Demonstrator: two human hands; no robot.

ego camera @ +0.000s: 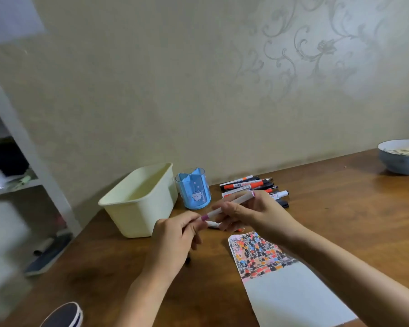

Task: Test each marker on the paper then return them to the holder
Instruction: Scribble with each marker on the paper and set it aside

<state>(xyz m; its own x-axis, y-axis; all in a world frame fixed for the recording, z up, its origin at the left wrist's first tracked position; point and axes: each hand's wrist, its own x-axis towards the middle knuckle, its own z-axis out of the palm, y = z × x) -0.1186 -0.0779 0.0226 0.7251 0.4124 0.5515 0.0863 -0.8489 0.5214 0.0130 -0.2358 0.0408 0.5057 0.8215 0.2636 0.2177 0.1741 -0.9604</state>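
My right hand (250, 214) grips a white marker (227, 206) with a purple end, held slanted above the table. My left hand (175, 234) pinches the marker's purple lower end, which may be its cap. Just below lies the paper (293, 293), its top part covered with coloured and black test strokes. The blue see-through holder (194, 188) with a cat picture stands behind the hands. Several red and black markers (250, 186) lie in a row to the right of the holder. Another marker (213, 224) lies under my hands, mostly hidden.
A cream plastic bin (139, 199) stands left of the holder. At the far right of the wooden table (340, 208) sits a blue bowl (401, 159). A white shelf unit (21, 185) stands past the table's left edge. A dark round object (64, 316) shows at the bottom left.
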